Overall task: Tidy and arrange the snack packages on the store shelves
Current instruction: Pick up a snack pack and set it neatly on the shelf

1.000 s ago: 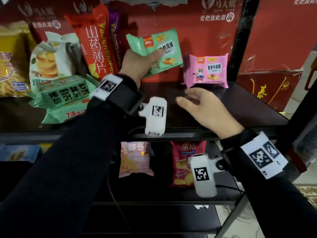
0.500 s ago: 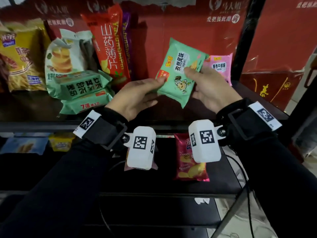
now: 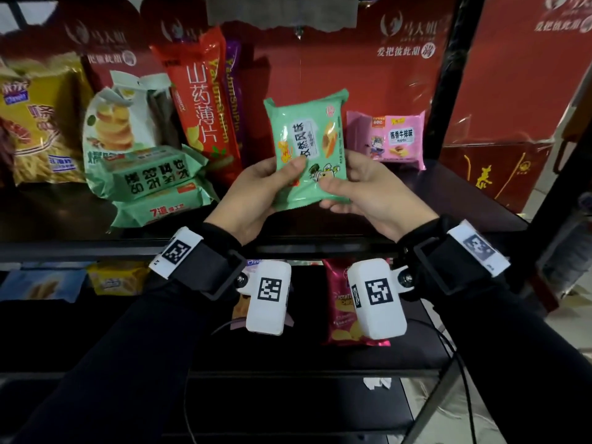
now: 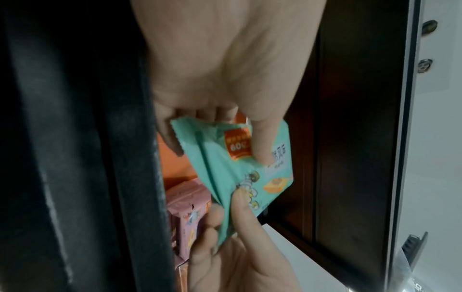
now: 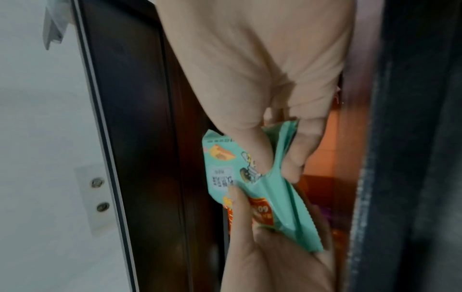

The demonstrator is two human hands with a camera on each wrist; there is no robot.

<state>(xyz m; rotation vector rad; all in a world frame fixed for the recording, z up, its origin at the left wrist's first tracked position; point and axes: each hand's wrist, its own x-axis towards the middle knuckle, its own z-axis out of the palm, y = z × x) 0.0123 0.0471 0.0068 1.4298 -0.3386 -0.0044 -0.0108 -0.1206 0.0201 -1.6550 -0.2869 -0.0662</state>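
Both hands hold one small mint-green plastic snack packet (image 3: 308, 149) upright above the dark shelf board (image 3: 448, 200).

The left hand (image 3: 256, 200) pinches its lower left edge, the right hand (image 3: 368, 190) its lower right corner (thumbs in front); a pink plastic snack packet (image 3: 389, 139) stands just behind.

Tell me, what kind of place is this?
Probably a small shop: a black metal shelf rack holds many snack bags, like the tall red chip bag and the small pink snack packet, before red printed gift boxes.
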